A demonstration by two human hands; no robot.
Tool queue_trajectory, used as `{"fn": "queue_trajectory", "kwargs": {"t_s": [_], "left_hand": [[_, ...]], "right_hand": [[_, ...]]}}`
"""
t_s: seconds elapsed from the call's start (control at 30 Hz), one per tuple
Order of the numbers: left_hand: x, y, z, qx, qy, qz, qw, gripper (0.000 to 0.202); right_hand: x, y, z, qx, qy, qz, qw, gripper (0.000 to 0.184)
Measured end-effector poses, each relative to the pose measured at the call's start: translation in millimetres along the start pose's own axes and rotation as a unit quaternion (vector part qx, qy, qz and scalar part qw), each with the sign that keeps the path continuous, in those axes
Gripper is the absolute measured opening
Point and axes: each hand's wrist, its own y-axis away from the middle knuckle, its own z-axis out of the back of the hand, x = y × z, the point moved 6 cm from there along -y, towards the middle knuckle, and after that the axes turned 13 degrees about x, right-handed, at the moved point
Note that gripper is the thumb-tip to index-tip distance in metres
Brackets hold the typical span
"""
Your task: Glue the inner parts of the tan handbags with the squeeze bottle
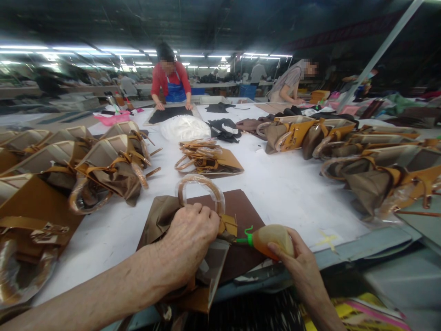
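My left hand point(195, 234) is closed on a brown handbag point(160, 216) at the table's front edge, its fingers curled over the upper part below a plastic-wrapped handle point(201, 184). In my right hand point(299, 257) is a squeeze bottle point(274, 240) with amber contents, tipped on its side. The bottle's green nozzle point(244, 240) points left and its tip is at or very near the bag's tan strap end point(229, 224); whether they touch I cannot tell. Under the bag lies a dark brown board point(246, 216).
Rows of similar bags stand on the left point(103, 170) and right point(375, 174). Flat tan bag parts point(223, 161) lie straight ahead, before a white plastic bundle point(185, 128). Across the white table point(292, 184), a person in red point(172, 82) handles black material; another person point(287, 85) leans over at the right.
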Motion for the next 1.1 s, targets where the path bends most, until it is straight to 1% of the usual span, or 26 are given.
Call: {"fn": "queue_trajectory", "kwargs": {"t_s": [0.13, 0.23, 0.3, 0.37, 0.5, 0.63, 0.7, 0.8, 0.9, 0.97, 1.1], "left_hand": [[-5.0, -0.5, -2.8, 0.004, -0.02, -0.019, 1.0, 0.025], [-7.9, 0.7, -3.0, -0.004, -0.023, -0.031, 0.999, 0.026], [-8.4, 1.9, -2.4, -0.015, -0.024, -0.03, 0.999, 0.027], [-9.5, 3.1, -2.5, -0.018, -0.028, -0.033, 0.999, 0.028], [-10.9, 4.5, -4.9, -0.017, -0.035, -0.037, 0.999, 0.03], [-10.5, 4.9, -8.8, -0.04, -0.05, -0.037, 0.997, 0.034], [-10.8, 5.0, -10.3, -0.043, -0.054, -0.04, 0.997, 0.034], [-11.6, 4.9, -10.3, -0.019, -0.048, -0.044, 0.998, 0.034], [-12.5, 5.4, -6.7, 0.007, -0.027, -0.041, 0.999, 0.034], [-13.2, 5.8, -4.7, 0.016, -0.017, -0.041, 0.999, 0.035], [-12.6, 6.1, -6.0, 0.011, -0.018, -0.04, 0.999, 0.035]], "right_hand": [[6.6, 3.0, 3.1, -0.011, -0.012, 0.012, 1.0, 0.05], [6.8, 4.1, -0.7, 0.004, -0.016, 0.004, 1.0, 0.051], [4.8, 4.8, -5.0, 0.017, -0.01, -0.005, 1.0, 0.051], [3.5, 5.9, -7.3, 0.018, 0.002, -0.006, 1.0, 0.05], [6.0, 8.3, -5.4, 0.01, 0.018, -0.009, 1.0, 0.052], [8.2, 10.5, -1.3, 0.01, -0.034, -0.023, 0.999, 0.051], [6.0, 11.8, -1.9, 0.017, -0.067, -0.026, 0.997, 0.049], [-0.4, 14.0, -6.2, 0.033, -0.096, -0.032, 0.994, 0.049], [-4.9, 14.5, -10.1, 0.048, -0.091, -0.036, 0.994, 0.05], [-5.4, 13.2, -9.7, 0.042, -0.069, -0.037, 0.996, 0.05], [-3.9, 8.4, -5.9, 0.01, -0.027, -0.035, 0.999, 0.051]]}}
